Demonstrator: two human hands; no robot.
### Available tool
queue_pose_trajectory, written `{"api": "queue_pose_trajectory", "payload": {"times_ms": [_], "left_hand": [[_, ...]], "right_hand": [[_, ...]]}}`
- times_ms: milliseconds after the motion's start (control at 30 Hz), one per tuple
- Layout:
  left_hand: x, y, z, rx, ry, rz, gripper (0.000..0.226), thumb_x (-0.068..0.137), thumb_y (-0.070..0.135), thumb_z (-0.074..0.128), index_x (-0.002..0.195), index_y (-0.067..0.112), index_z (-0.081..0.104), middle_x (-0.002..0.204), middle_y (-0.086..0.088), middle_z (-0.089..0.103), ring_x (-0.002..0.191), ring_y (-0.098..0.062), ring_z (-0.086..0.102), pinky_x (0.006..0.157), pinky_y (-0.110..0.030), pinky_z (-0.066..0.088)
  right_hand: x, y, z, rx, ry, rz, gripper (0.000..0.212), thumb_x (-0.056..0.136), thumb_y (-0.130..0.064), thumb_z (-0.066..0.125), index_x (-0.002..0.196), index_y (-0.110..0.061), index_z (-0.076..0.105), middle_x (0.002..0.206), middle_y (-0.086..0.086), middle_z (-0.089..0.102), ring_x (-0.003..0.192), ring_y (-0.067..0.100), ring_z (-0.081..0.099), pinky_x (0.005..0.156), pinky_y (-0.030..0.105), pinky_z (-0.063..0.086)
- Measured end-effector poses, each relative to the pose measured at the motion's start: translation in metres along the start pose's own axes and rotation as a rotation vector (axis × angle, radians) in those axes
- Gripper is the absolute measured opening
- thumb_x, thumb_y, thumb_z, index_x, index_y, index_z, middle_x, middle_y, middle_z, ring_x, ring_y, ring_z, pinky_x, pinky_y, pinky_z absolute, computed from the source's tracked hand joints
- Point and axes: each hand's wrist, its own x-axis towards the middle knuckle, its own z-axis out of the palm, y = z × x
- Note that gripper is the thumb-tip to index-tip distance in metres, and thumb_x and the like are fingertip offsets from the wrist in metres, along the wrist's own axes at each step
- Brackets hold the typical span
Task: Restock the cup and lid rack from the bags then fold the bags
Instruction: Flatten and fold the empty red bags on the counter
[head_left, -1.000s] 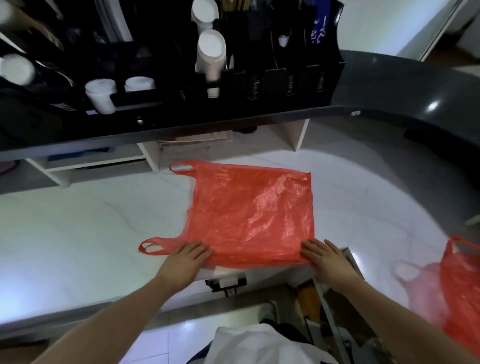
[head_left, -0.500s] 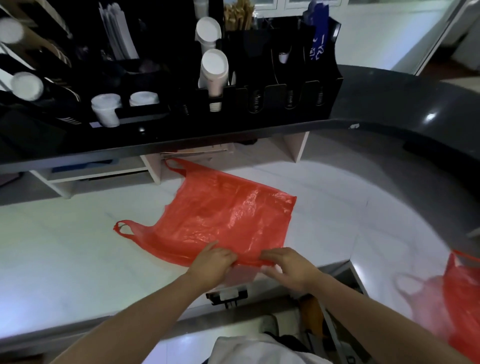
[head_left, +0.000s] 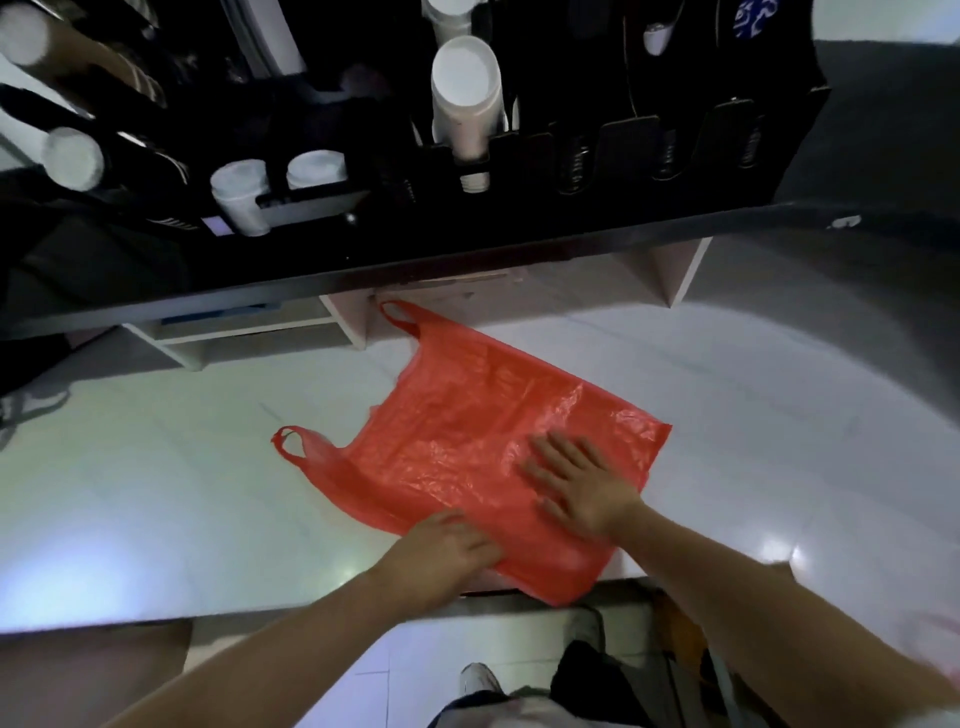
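Observation:
A red plastic bag lies spread flat on the white counter, turned at an angle, its two handles pointing left and to the back. My right hand lies flat on the bag's right part with fingers spread. My left hand rests on the bag's near edge with fingers extended; whether it pinches the plastic I cannot make out. One bag corner hangs over the counter's front edge. Above, the black cup and lid rack holds white cup stacks.
A dark raised shelf overhangs the back of the counter. More white cups and lids sit at the rack's left. White shelf supports stand under it. The floor and my shoes show below the counter edge.
The bag was pulled and turned, and now lies flat at an angle farther right. My right hand moved from the bag's near edge onto its surface. The second red bag at right left view.

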Motion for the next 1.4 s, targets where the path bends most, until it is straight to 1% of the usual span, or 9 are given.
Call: {"api": "queue_pose_trajectory", "payload": {"times_ms": [167,300,400,500,633,767,867,1100,1400], "left_hand": [[0.026,-0.014,-0.034,0.017,-0.003,-0.041,0.042,0.077,0.011,0.075,0.114,0.030,0.069,0.104,0.012,0.071,0.088,-0.015,0.068,0.081,-0.028,0.053],[0.073,-0.024,-0.067,-0.018,-0.142,0.046,0.035,0.095,0.021,0.047,0.126,0.027,0.061,0.129,0.007,0.060,0.111,-0.021,0.058,0.094,-0.037,0.045],[0.112,-0.027,-0.085,-0.063,-0.203,0.086,0.039,0.095,0.024,0.047,0.132,0.023,0.060,0.145,0.005,0.052,0.128,-0.021,0.048,0.105,-0.038,0.040],[0.152,-0.030,-0.091,-0.043,-0.363,0.088,0.043,0.098,0.024,0.048,0.141,0.023,0.055,0.158,0.001,0.040,0.147,-0.023,0.029,0.121,-0.036,0.023],[0.211,-0.036,-0.079,0.005,-0.573,0.097,0.039,0.102,0.026,0.046,0.139,0.020,0.056,0.167,-0.006,0.021,0.155,-0.024,0.006,0.123,-0.030,0.000],[0.243,-0.038,-0.060,-0.033,-0.609,0.101,0.032,0.102,0.024,0.049,0.127,0.008,0.062,0.145,-0.013,0.052,0.135,-0.030,0.044,0.111,-0.037,0.034],[0.249,-0.043,-0.044,-0.147,-0.509,0.004,0.020,0.100,0.023,0.051,0.109,0.011,0.063,0.120,-0.011,0.064,0.110,-0.031,0.059,0.093,-0.040,0.047],[0.257,-0.051,-0.026,-0.168,-0.388,-0.089,0.018,0.099,0.031,0.055,0.096,0.014,0.061,0.102,-0.003,0.063,0.096,-0.025,0.060,0.083,-0.039,0.049],[0.264,-0.057,-0.008,-0.194,-0.248,-0.097,0.019,0.100,0.035,0.056,0.102,0.019,0.066,0.103,0.003,0.062,0.104,-0.019,0.055,0.084,-0.039,0.050]], "right_hand": [[-0.005,-0.007,0.016,0.063,-0.062,-0.049,0.058,0.104,-0.059,0.009,0.159,-0.042,0.000,0.167,-0.008,-0.015,0.153,0.020,-0.021,0.124,0.046,-0.010],[-0.022,0.022,-0.009,0.148,0.265,0.131,0.052,0.102,-0.041,0.036,0.147,-0.020,0.051,0.160,0.007,0.037,0.150,0.031,0.030,0.123,0.048,0.017],[-0.048,0.061,-0.011,0.166,0.210,0.389,0.052,0.104,-0.040,0.035,0.152,-0.022,0.042,0.165,0.005,0.025,0.154,0.030,0.019,0.125,0.050,0.011],[-0.069,0.088,-0.004,0.205,0.021,0.267,0.062,0.101,-0.028,0.045,0.159,-0.027,0.024,0.166,-0.001,-0.001,0.156,0.024,0.001,0.125,0.040,0.002],[-0.075,0.099,-0.006,0.291,0.032,0.143,0.065,0.094,-0.021,0.052,0.156,-0.029,0.033,0.165,-0.007,0.012,0.154,0.013,0.010,0.125,0.033,0.007],[-0.088,0.097,-0.011,0.816,0.197,0.358,0.038,0.103,-0.040,0.045,0.138,-0.055,0.049,0.141,-0.038,0.046,0.125,-0.016,0.046,0.103,0.003,0.030],[-0.096,0.101,-0.010,0.886,0.404,0.567,0.033,0.106,-0.029,0.044,0.134,-0.039,0.059,0.134,-0.034,0.053,0.120,-0.018,0.048,0.102,0.005,0.034],[-0.088,0.097,-0.016,0.920,0.454,0.607,0.050,0.094,-0.072,0.042,0.116,-0.037,0.069,0.123,-0.026,0.059,0.112,-0.013,0.054,0.093,0.012,0.043],[-0.075,0.106,-0.014,0.911,0.405,0.753,0.021,0.097,-0.033,0.064,0.077,-0.026,0.068,0.113,-0.016,0.058,0.098,-0.007,0.057,0.075,0.004,0.042]]}}
